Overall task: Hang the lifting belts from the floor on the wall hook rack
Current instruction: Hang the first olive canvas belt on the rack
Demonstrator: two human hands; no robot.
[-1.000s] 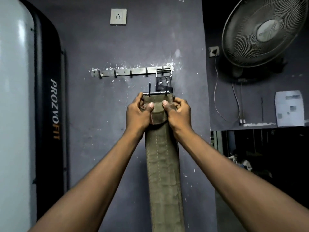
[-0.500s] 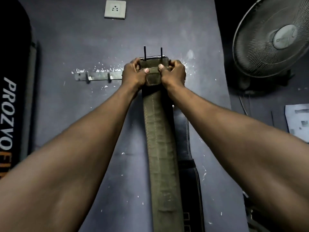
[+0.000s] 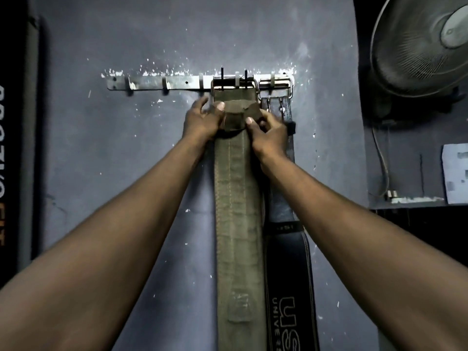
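An olive-green lifting belt hangs down the wall, its metal buckle sitting over a hook of the steel hook rack. My left hand and my right hand both hold the belt's folded top just below the buckle, thumbs pressed on the front. To the right, a black leather belt with white lettering hangs from the rack's last hook by its own buckle; my right forearm covers part of it.
Bare hooks stand out along the rack's left half. A wall fan is mounted at upper right above a ledge. A black and grey padded upright with lettering fills the left edge.
My hands lowered a little with the green belt, and its buckle now sits on a rack hook. The rack is uncovered again and the black belt beside it shows.
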